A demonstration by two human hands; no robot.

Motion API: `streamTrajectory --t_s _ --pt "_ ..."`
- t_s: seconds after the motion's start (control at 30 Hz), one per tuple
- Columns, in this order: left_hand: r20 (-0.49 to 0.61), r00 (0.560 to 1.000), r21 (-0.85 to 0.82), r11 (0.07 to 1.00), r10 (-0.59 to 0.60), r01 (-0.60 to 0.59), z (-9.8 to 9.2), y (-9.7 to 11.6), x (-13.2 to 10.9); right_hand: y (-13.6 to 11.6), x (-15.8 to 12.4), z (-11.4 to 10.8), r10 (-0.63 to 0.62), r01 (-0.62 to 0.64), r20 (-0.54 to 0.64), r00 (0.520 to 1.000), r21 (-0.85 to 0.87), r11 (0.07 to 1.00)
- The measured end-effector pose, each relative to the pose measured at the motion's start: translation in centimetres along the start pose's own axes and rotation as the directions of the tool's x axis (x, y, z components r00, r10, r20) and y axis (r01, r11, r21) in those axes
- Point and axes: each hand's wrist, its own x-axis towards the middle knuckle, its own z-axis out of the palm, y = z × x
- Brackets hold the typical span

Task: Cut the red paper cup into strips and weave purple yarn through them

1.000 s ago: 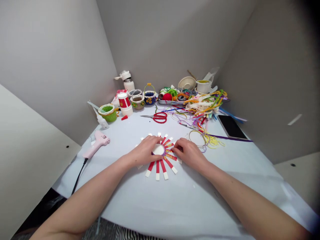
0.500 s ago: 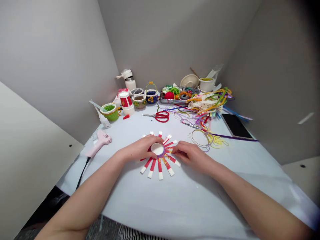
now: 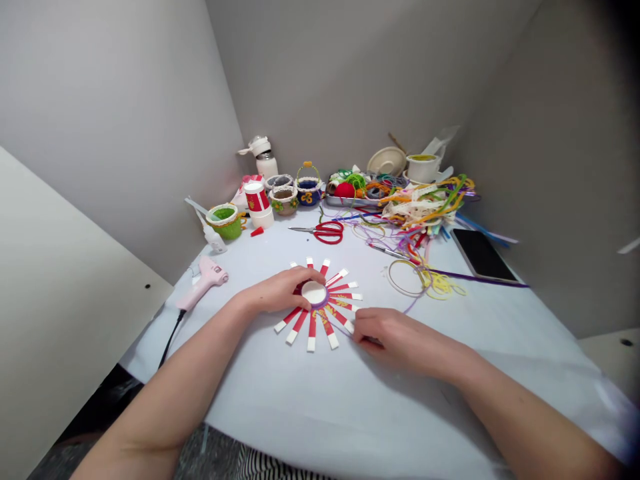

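Observation:
A paper cup cut into red and white strips (image 3: 320,307) lies fanned out flat on the white table, with its round white base (image 3: 314,292) ringed in purple cord. My left hand (image 3: 277,291) rests on the strips at the base's left side, fingers curled and pressing down. My right hand (image 3: 387,333) sits just right of the lower strips with fingers pinched together on a thin purple cord (image 3: 415,303) that runs off to the right.
Red scissors (image 3: 325,231) lie behind the cup. A pink glue gun (image 3: 205,279) is at the left, with its black cable over the edge. Small decorated baskets (image 3: 295,193), a green cup (image 3: 225,221), a tangle of coloured cords (image 3: 425,200) and a phone (image 3: 483,255) fill the back.
My right hand has drawn back from the cup's base toward me and to the right, pulling the purple cord. The fanned cup has turned a little under my left hand.

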Motion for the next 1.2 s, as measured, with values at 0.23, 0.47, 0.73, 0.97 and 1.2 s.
streamTrajectory --t_s 0.23,0.47,0.73,0.97,1.2 --pt "0.034 0.999 -0.028 1.000 -0.005 0.006 0.0 0.3 0.1 1.0 0.5 0.0 0.182 -0.194 -0.136 0.974 -0.086 0.977" --pt "0.077 0.996 -0.018 0.999 0.039 -0.037 0.7 1.1 0.2 2.7 2.1 1.2 0.291 -0.293 -0.326 0.899 0.044 0.955" --pt "0.039 0.992 -0.010 0.993 0.118 -0.118 1.0 1.7 0.1 3.7 3.0 2.1 0.346 -0.354 -0.433 0.832 0.065 0.933" --pt "-0.176 0.980 0.122 0.990 0.091 -0.070 2.5 2.4 0.3 3.5 3.0 1.9 0.370 -0.379 -0.440 0.818 0.070 0.923" --pt "-0.322 0.946 0.145 0.986 -0.036 0.087 3.8 2.8 0.8 3.5 3.1 1.9 0.374 -0.384 -0.440 0.816 0.069 0.921"
